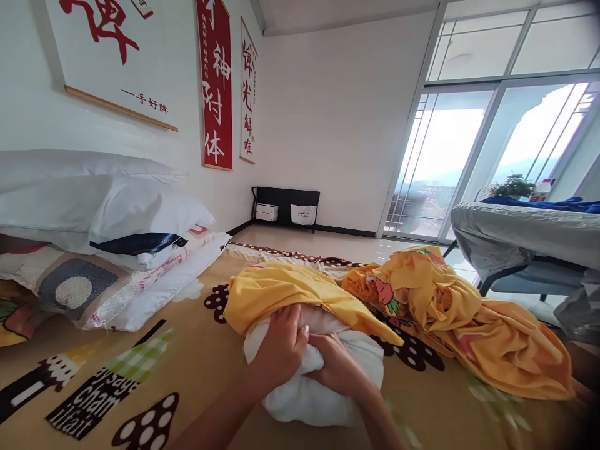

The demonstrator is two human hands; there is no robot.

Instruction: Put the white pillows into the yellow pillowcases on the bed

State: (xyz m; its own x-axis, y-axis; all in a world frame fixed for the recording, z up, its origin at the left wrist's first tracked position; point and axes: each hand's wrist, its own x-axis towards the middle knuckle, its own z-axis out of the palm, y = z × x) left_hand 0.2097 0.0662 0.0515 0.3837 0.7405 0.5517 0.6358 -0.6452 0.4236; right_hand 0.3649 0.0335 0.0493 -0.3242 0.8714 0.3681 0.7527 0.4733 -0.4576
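- Left hand and right hand: fingers curled, clamped on the plump white fabric pillow, bunching it — probably to keep its yielding bulk narrow.
- Smooth yellow cloth cover: draped over the pillow's far end, loosely creased.
- Rumpled yellow-orange printed cloth heap: right of the pillow, in soft folds.
- Smooth white stacked pillows: left of the pillow — lying flat, likely for stability.
- Tan patterned bedspread: beneath the pillow.
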